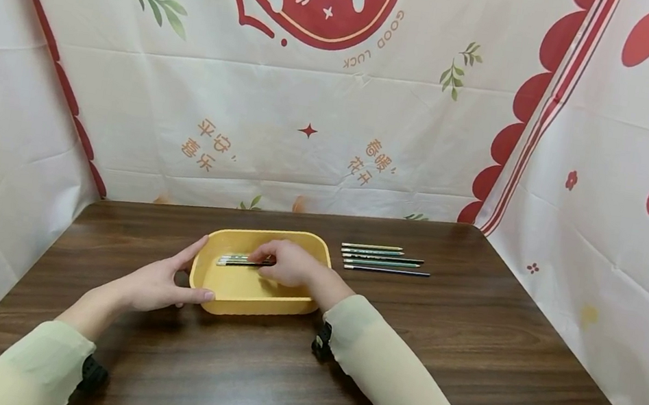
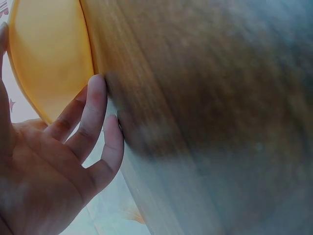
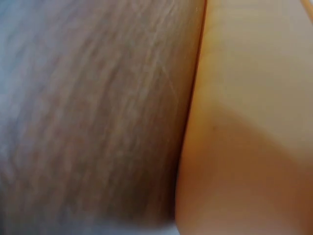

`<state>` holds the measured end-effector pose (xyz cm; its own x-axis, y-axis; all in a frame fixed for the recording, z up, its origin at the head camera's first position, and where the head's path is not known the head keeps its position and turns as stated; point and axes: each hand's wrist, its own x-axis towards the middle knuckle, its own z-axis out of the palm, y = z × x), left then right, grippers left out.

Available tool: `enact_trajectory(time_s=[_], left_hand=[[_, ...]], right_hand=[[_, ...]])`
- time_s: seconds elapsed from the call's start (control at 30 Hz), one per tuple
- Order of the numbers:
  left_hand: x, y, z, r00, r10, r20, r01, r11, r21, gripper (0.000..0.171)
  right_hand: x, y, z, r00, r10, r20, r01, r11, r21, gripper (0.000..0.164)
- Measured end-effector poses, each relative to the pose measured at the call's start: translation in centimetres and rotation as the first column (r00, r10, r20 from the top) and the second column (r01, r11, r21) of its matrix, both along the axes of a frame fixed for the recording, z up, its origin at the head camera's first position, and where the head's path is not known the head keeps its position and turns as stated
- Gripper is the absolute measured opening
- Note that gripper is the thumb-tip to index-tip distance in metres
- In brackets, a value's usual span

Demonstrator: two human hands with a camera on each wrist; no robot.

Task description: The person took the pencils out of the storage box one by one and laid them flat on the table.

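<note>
Pencils [image 1: 234, 262], slim, lie in smooth round-cornered ylw tray [image 1: 260, 307], L fingers [image 2: 95, 110] apart, can't tell re R fingers [image 1: 264, 249].

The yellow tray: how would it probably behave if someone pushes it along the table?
The yellow tray would probably slide rather than tip, since it is wide and low. Its thin, smooth walls look like plastic, so it is likely light and fairly stiff. The pencils inside might shift, since its flat floor shows no dividers.
</note>
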<state>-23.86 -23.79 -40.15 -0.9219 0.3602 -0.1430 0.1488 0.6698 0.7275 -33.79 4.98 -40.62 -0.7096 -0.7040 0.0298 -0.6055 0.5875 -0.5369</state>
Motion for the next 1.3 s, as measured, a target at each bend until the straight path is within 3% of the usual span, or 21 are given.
enact_trajectory(time_s=[0.5,1.0,1.3], left_hand=[[0.04,-0.09,0.03,1.000,0.009,-0.005,-0.009,1.000,-0.028,0.123],[0.08,-0.02,-0.12,1.000,0.004,-0.004,-0.004,1.000,-0.010,0.125],[-0.03,0.00,-0.09,1.000,0.014,-0.002,-0.014,0.999,-0.041,0.123]], right_hand=[[0.57,0.07,0.37,0.986,0.060,-0.158,-0.042,0.993,0.112,0.030],[0.09,-0.05,-0.26,0.990,0.050,-0.129,-0.034,0.992,0.123,0.026],[-0.03,-0.06,-0.43,0.993,0.039,-0.115,-0.025,0.992,0.121,0.025]])
